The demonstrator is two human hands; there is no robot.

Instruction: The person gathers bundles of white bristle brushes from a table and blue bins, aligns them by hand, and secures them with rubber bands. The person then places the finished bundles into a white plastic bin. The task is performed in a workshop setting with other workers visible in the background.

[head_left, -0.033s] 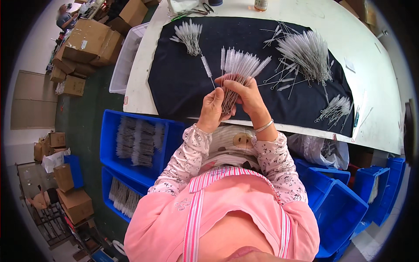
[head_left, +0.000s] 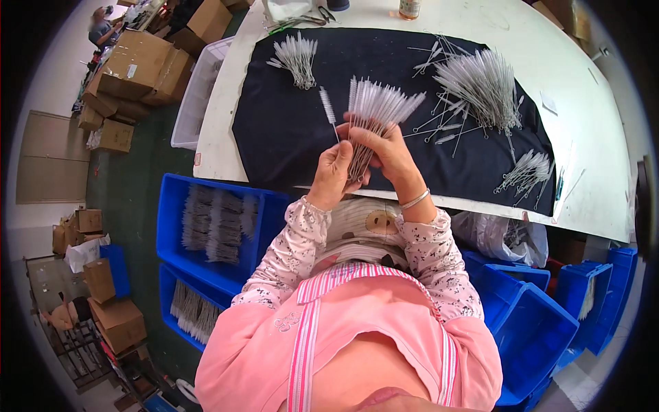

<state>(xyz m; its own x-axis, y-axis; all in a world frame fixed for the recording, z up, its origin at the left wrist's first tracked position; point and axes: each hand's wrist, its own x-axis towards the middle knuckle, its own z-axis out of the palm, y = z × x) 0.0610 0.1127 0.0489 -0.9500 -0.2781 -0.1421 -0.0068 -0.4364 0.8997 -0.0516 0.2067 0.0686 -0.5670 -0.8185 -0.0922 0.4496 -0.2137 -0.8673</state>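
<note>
In front of me, over the dark cloth [head_left: 274, 137], both hands are at a fanned bundle of thin wire-handled brushes [head_left: 381, 101] with white bristles pointing away from me. My left hand [head_left: 332, 172] is closed around the lower wire handles. A single brush [head_left: 327, 106] stands up from that hand, apart from the bundle on its left. My right hand [head_left: 384, 144] is closed over the middle of the bundle, thumb across the handles. Wire loops show below the fingers. Some fingertips are hidden behind the brushes.
A smaller brush pile [head_left: 296, 60] lies far left on the cloth, a large pile [head_left: 480, 86] at right, and a small pile [head_left: 527, 172] near the right edge. Blue bins [head_left: 171, 226] with brushes stand left below the table; more blue bins [head_left: 535, 323] stand right.
The brush at the bundle's left edge stands closer to the others, and the fan looks more even. The single brush has shifted slightly. Both hands stay nearly in place.
</note>
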